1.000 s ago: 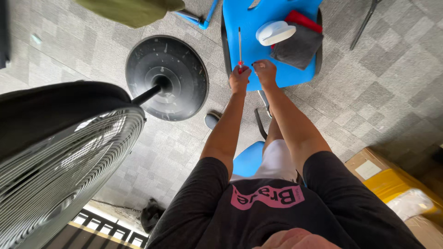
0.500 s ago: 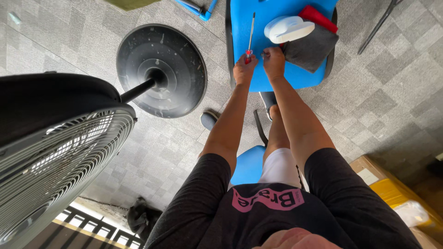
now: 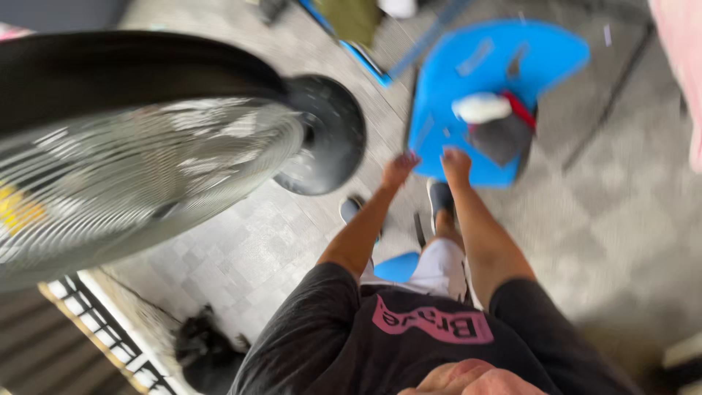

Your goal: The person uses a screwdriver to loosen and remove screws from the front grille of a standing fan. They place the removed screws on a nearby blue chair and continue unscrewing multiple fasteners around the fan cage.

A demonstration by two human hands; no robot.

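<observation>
Seated on a low blue stool [image 3: 398, 267], on the near side of the blue chair seat [image 3: 497, 73], with dark shoes [image 3: 441, 196] planted between stool and seat.

Reaching forward with both arms. Left hand [image 3: 398, 168] and right hand [image 3: 457, 162] close side by side at the near edge of the seat, fingers seemingly curled. Too blurred to tell whether pinching anything, or whether touching the edge or just short of it.

On the seat beyond the hands: a white rounded object [image 3: 480, 107] resting against a dark grey pouch with a red edge [image 3: 504, 135].

Left of the seat and close to it: the round black fan base [image 3: 329, 135]. Nearer to the camera and further left of the seat: the wide wire fan grille [image 3: 139, 175].

Risks, as a judgement:
- Could nudge the seat away by pressing on its edge, sliding the white object and pouch off the far side.
- Could drop any small part held between the fingers onto the grey tiled floor [image 3: 599, 241] and lose it under the seat.
- Could catch the left elbow on the fan base by swinging left of the seat, rocking the fan.
- Could tip off the stool by leaning too far toward the seat.
</observation>
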